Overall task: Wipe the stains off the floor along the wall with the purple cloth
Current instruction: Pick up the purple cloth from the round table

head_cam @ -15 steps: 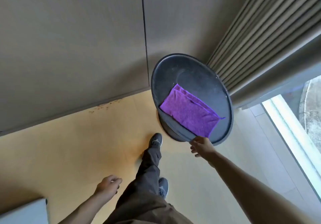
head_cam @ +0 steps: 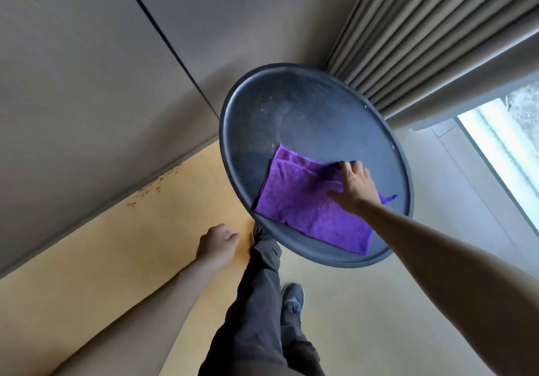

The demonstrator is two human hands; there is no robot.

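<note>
A folded purple cloth (head_cam: 303, 206) lies flat on a round dark table (head_cam: 306, 113). My right hand (head_cam: 354, 186) rests on the cloth's far right part, fingers spread over it, not closed around it. My left hand (head_cam: 217, 244) hangs loosely curled and holds nothing, above the floor left of the table. Brown stains (head_cam: 154, 187) speckle the yellow floor (head_cam: 116, 244) right where it meets the grey wall (head_cam: 87, 84).
Pleated grey curtains (head_cam: 437, 25) hang at the right behind the table. A bright window sill (head_cam: 501, 148) runs along the far right. My legs in dark trousers (head_cam: 262, 302) and dark shoes stand below the table's near edge.
My right hand has moved from the table's near rim up onto the purple cloth. I have stepped closer, so the table and the stains look larger. My left hand has risen a little.
</note>
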